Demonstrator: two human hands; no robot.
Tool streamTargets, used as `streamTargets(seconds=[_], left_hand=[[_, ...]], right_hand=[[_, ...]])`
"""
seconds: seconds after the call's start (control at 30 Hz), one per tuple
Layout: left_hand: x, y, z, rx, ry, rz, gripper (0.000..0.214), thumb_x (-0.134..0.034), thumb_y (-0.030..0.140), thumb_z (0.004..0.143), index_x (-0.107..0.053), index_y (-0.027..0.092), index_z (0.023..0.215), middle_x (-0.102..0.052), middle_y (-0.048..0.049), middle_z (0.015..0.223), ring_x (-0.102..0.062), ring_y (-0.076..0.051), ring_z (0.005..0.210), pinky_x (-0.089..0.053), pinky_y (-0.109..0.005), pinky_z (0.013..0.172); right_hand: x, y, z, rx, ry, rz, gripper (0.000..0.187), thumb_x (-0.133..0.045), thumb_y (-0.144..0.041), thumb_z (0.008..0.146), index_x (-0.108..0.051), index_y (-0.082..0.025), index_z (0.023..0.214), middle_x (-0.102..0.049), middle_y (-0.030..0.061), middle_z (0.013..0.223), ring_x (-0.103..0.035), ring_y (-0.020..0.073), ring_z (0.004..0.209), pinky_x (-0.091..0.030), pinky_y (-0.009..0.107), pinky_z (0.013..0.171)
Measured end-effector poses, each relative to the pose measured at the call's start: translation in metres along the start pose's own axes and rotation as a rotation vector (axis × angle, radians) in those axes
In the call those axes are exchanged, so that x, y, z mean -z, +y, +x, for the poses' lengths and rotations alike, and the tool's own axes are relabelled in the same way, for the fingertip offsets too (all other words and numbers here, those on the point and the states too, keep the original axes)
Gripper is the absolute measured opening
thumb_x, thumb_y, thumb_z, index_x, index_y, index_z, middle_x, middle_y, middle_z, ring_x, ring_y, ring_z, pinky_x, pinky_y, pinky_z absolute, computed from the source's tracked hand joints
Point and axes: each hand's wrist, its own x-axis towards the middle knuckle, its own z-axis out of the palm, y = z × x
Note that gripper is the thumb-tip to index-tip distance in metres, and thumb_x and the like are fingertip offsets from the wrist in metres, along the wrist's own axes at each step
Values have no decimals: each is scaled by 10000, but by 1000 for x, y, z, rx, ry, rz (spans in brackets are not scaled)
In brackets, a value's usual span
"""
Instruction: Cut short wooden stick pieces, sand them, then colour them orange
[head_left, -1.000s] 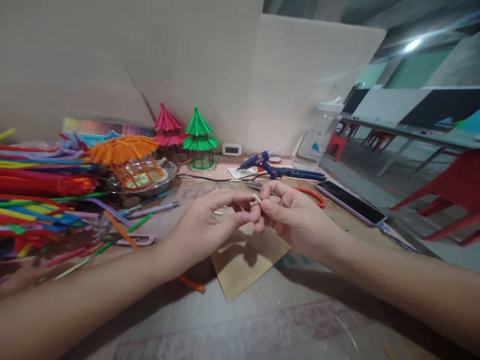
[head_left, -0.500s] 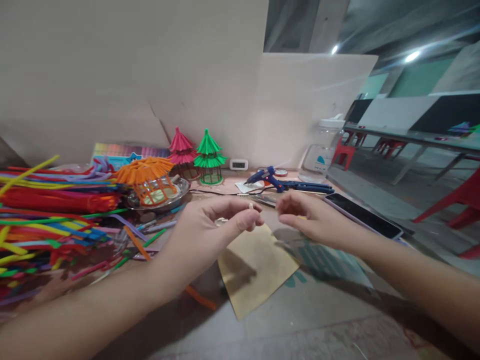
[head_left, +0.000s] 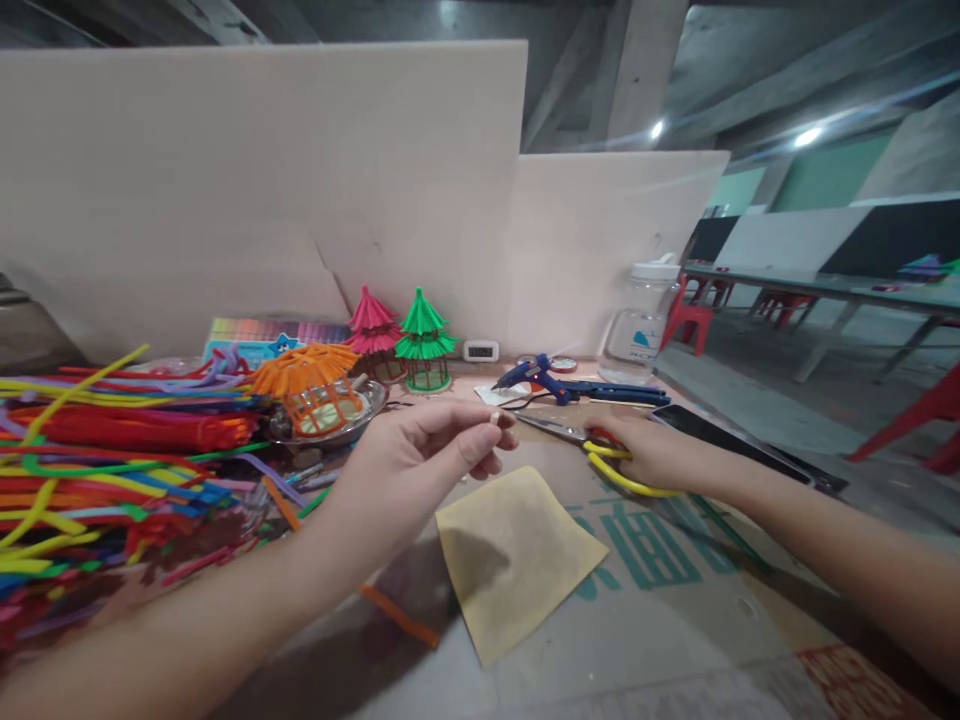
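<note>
My left hand (head_left: pixel 442 450) is closed in a pinch above the table, with a small pale piece (head_left: pixel 496 418) between thumb and fingertips; what it is, I cannot make out. Below it lies a square of tan paper (head_left: pixel 525 565). To the right, my right hand (head_left: pixel 645 450) has its fingers closed at the yellow handles of the scissors (head_left: pixel 626 485), whose blades point left toward the glue gun. An orange pipe cleaner strip (head_left: pixel 401 615) rests left of the paper.
Bundles of colourful pipe cleaners (head_left: pixel 135 430) fill the left side. Behind stand an orange-roofed model (head_left: pixel 311 385) on a metal dish, pink (head_left: pixel 373 320) and green (head_left: pixel 424 340) pagodas, a blue glue gun (head_left: pixel 536 375), a clear bottle (head_left: pixel 641 325) and a phone (head_left: pixel 727 445).
My right hand has moved right and taken hold of the scissors. The left hand stays in its pinch with the small piece. The camera view has tilted upward.
</note>
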Motion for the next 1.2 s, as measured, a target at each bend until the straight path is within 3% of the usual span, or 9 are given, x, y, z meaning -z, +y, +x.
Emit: streamTargets(seconds=[0.1, 0.17, 0.3, 0.37, 0.5, 0.7, 0.9, 1.2], left_hand=[[0, -1, -2, 0, 2, -34, 192, -628, 359, 901, -706, 184, 889, -755, -37, 795, -681, -149, 658, -586, -261, 612], [0, -3, -3, -25, -2, -21, 189, -614, 353, 918, -700, 185, 923, -738, -25, 761, -676, -141, 664, -579, -247, 617], [1, -6, -3, -90, 9, 34, 159, -599, 297, 929, -702, 182, 890, -719, -9, 741, -670, -128, 685, -569, -227, 644], [1, -7, -3, -97, 27, 51, 144, -612, 276, 921, -711, 183, 875, -725, -5, 749, -676, -124, 696, -571, -218, 655], [1, -7, -2, -128, 25, 57, 123, -626, 206, 893, -748, 196, 893, -742, -5, 814, -690, -120, 722, -578, -208, 671], [0, -5, -5, -137, 2, 57, 194, -619, 149, 850, -779, 221, 933, -778, -2, 880, -713, -130, 716, -593, -220, 672], [2, -5, -6, -265, 3, 236, 158, -643, 134, 846, -772, 225, 843, -785, 15, 851, -720, -142, 775, -577, -242, 778], [2, -6, -4, -343, -28, 259, 271, -576, -3, 825, -747, 208, 810, -780, 47, 823, -713, -82, 750, -531, -137, 699]], right_hand=[[3, -8, 1, -107, -66, -18, 203, -618, -318, 875, -665, -220, 1047, -738, 83, 951, -678, 251, 810, -463, 307, 666], [10, -17, 1, -108, -76, 67, 239, -575, -372, 921, -625, -230, 1107, -726, 63, 948, -666, 245, 802, -462, 312, 673], [29, -48, -5, -17, -10, 260, 303, -514, -424, 975, -536, -233, 1209, -661, 26, 878, -609, 199, 727, -469, 300, 654], [37, -66, -11, 9, 38, 249, 385, -590, -497, 935, -541, -232, 1210, -628, 20, 845, -566, 187, 678, -440, 281, 585], [42, -89, -24, 178, 185, 177, 569, -693, -591, 858, -545, -261, 1297, -642, 65, 1013, -578, 220, 808, -471, 326, 685], [38, -93, -26, 277, 217, 153, 525, -619, -630, 901, -557, -272, 1280, -627, 70, 1014, -555, 248, 894, -448, 363, 763], [41, -98, -27, 302, 208, 135, 517, -643, -653, 871, -596, -248, 1188, -620, 60, 939, -551, 243, 872, -429, 373, 795], [42, -97, -29, 290, 189, 85, 517, -663, -662, 852, -599, -249, 1158, -618, 65, 985, -554, 261, 924, -418, 351, 767]])
